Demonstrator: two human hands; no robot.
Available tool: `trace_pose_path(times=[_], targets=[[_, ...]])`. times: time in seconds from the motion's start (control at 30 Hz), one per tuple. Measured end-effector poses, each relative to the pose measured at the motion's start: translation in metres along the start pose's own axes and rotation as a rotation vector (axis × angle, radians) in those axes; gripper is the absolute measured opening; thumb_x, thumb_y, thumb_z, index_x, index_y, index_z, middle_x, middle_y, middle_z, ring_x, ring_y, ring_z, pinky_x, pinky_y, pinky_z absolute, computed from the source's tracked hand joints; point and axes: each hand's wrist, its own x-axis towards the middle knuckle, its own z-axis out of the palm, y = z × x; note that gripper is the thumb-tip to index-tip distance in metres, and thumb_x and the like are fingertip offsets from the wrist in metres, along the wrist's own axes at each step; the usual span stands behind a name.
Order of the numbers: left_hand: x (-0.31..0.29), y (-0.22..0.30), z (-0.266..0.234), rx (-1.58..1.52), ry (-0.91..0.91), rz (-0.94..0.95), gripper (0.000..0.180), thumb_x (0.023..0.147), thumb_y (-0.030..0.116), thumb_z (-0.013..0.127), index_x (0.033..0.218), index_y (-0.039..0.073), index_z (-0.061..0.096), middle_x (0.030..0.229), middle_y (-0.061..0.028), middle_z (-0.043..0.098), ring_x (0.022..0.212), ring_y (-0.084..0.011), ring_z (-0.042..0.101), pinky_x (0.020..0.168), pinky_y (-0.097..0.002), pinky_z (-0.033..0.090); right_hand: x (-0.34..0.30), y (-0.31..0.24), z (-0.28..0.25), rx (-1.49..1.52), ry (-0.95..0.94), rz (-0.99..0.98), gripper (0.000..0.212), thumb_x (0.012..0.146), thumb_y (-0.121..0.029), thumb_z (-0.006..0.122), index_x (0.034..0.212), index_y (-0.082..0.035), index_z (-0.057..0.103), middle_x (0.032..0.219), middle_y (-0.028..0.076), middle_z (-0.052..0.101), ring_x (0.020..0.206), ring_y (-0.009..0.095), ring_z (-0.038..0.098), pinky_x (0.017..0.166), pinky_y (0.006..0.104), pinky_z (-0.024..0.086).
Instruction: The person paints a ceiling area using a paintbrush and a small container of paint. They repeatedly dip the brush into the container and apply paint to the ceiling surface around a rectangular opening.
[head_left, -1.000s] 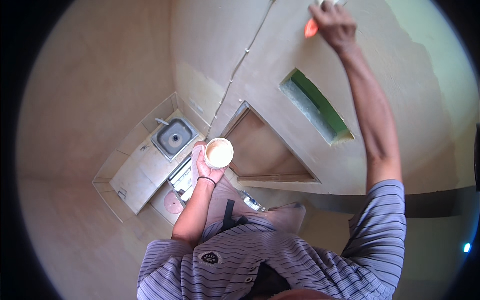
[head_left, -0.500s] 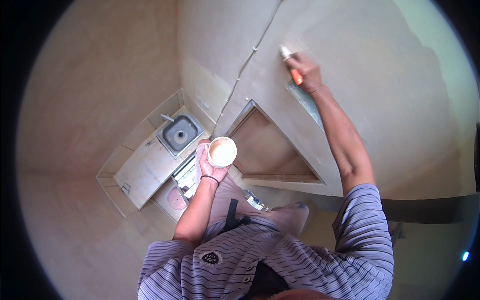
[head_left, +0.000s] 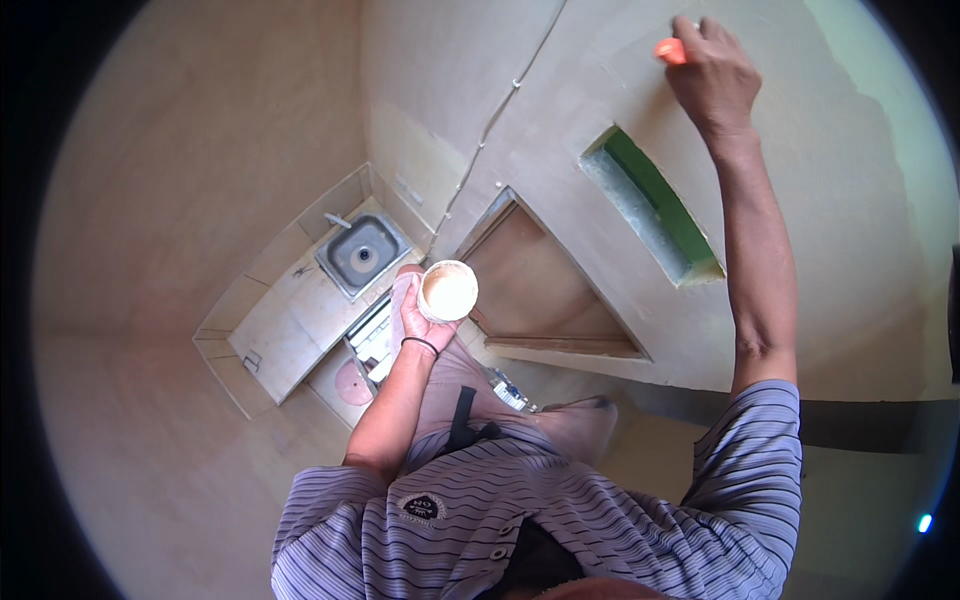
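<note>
Low in front of my body, my left hand [head_left: 420,325] is closed around the side of a round white tub [head_left: 449,291] with pale, creamy paint in it. My right hand [head_left: 716,85] is raised far up and to the right against the wall [head_left: 620,70], fingers wrapped round a paintbrush [head_left: 670,51]. Only the brush's orange handle end shows clearly; its bristles are hidden behind my fingers. Below and left of this hand is a recessed opening [head_left: 655,205] in the wall, with a green inner side.
A wooden door [head_left: 545,285] stands ahead, below the opening. A cable [head_left: 487,130] runs down the wall left of it. To the left, a tiled counter [head_left: 285,335] holds a steel sink [head_left: 363,256] with a tap. A pink round object [head_left: 352,384] sits under the counter.
My right hand has moved up and to the right along the wall with the paintbrush, uncovering the recessed opening. My left hand and the tub have barely shifted.
</note>
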Motion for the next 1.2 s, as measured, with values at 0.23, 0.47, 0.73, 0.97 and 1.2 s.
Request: trace_pose_path(times=[0.23,0.47,0.73,0.97,1.2], targets=[[0.003,-0.007,0.005,0.074,-0.05,-0.012,0.046,0.083,0.06,0.066,0.118,0.031,0.064,0.118,0.0013,0.07,0.107,-0.0258,0.066,0.073,-0.0441,0.051,-0.062,-0.07,0.075,0.107,-0.2,-0.488,0.007,0.072,-0.014,0.064,0.07,-0.008,0.061,0.075,0.012,0.062,0.074,0.025,0.064,0.054,0.0352,0.051],[0.0,-0.002,0.002,0.094,-0.066,0.022,0.043,0.081,0.061,0.067,0.116,0.035,0.065,0.117,0.0034,0.07,0.106,-0.0262,0.066,0.075,-0.0442,0.051,-0.02,-0.004,0.046,0.376,-0.121,0.136,0.003,0.083,-0.019,0.069,0.085,-0.018,0.068,0.079,0.003,0.068,0.073,0.026,0.069,0.064,0.0379,0.056],[0.005,-0.008,0.001,0.116,-0.05,-0.023,0.049,0.082,0.059,0.067,0.12,0.027,0.066,0.118,0.0006,0.07,0.106,-0.0273,0.066,0.081,-0.0459,0.052,0.057,0.143,-0.091,0.304,0.164,0.337,0.006,0.079,-0.012,0.07,0.078,-0.007,0.067,0.067,0.012,0.069,0.064,0.026,0.071,0.059,0.0389,0.056],[0.0,-0.01,0.009,0.1,-0.072,-0.029,0.047,0.088,0.055,0.062,0.121,0.022,0.066,0.116,-0.0036,0.071,0.105,-0.0288,0.066,0.084,-0.0473,0.054,-0.026,0.135,-0.163,0.627,0.581,0.516,0.013,0.083,-0.008,0.078,0.092,0.0,0.075,0.087,0.008,0.075,0.077,0.012,0.07,0.076,0.0286,0.058],[-0.002,-0.012,0.0,0.044,-0.132,-0.097,0.056,0.088,0.054,0.059,0.125,0.013,0.064,0.119,-0.0139,0.068,0.107,-0.0355,0.065,0.081,-0.0508,0.058,-0.3,-0.038,-0.145,1.081,0.228,1.576,0.013,0.081,-0.003,0.078,0.09,0.001,0.068,0.084,0.005,0.066,0.068,0.014,0.061,0.066,0.0303,0.051]])
